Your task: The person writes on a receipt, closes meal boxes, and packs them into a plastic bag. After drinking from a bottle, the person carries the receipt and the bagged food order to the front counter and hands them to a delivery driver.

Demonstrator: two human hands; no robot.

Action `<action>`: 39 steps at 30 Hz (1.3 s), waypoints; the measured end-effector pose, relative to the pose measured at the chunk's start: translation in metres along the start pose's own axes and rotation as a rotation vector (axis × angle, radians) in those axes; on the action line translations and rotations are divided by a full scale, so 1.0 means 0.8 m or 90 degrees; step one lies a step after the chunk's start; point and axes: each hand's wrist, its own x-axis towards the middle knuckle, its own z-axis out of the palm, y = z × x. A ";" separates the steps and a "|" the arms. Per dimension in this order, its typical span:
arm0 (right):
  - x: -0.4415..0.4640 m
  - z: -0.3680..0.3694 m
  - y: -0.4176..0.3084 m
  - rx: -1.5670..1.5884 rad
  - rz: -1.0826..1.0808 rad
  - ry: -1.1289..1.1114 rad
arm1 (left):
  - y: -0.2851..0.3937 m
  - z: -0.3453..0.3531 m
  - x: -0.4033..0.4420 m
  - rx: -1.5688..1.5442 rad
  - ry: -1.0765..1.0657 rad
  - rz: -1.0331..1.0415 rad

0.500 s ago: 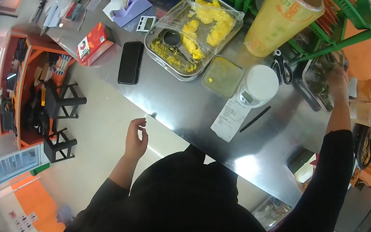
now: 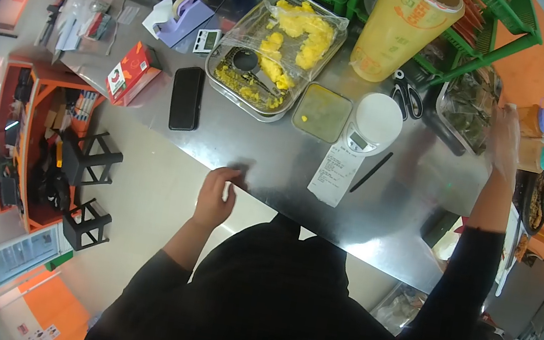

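Observation:
My left hand (image 2: pixel 216 197) is at the front edge of the steel table, fingers loosely curled, thumb apart, with nothing visible in it. On the far right, my right hand (image 2: pixel 504 139) is beside a metal tray (image 2: pixel 464 149) of dark green, leaf-like pieces (image 2: pixel 469 105). Clear plastic shows around this hand, and its fingers are too blurred to make out. A glass dish (image 2: pixel 280 116) of yellow mash (image 2: pixel 318 38), partly under clear film, sits near the middle with a dark round tool (image 2: pixel 245 60) in it. A white kitchen scale (image 2: pixel 378 119) stands to the right of a shallow square container (image 2: pixel 322 112).
A black phone (image 2: pixel 186 98), red box (image 2: pixel 133 73), timer (image 2: pixel 207 40) and purple tape dispenser (image 2: pixel 185 21) lie left. A large film roll (image 2: pixel 404 34) stands before green racks (image 2: pixel 492 59). Scissors (image 2: pixel 407 95), a receipt (image 2: pixel 337 174) and a black pen (image 2: pixel 371 172) lie right.
My right hand has drawn back from over the leaf tray to its right side, uncovering more of the leaves. My left hand has moved slightly right and up to the table edge.

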 end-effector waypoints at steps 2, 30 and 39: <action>-0.025 -0.043 -0.035 0.641 0.382 0.032 | 0.017 0.018 0.018 -0.009 -0.039 0.087; -0.163 -0.087 -0.096 0.981 0.376 0.292 | 0.065 0.112 0.087 0.021 -0.049 0.214; -0.022 -0.288 -0.031 0.796 0.181 0.414 | 0.050 0.128 0.088 0.022 0.002 0.240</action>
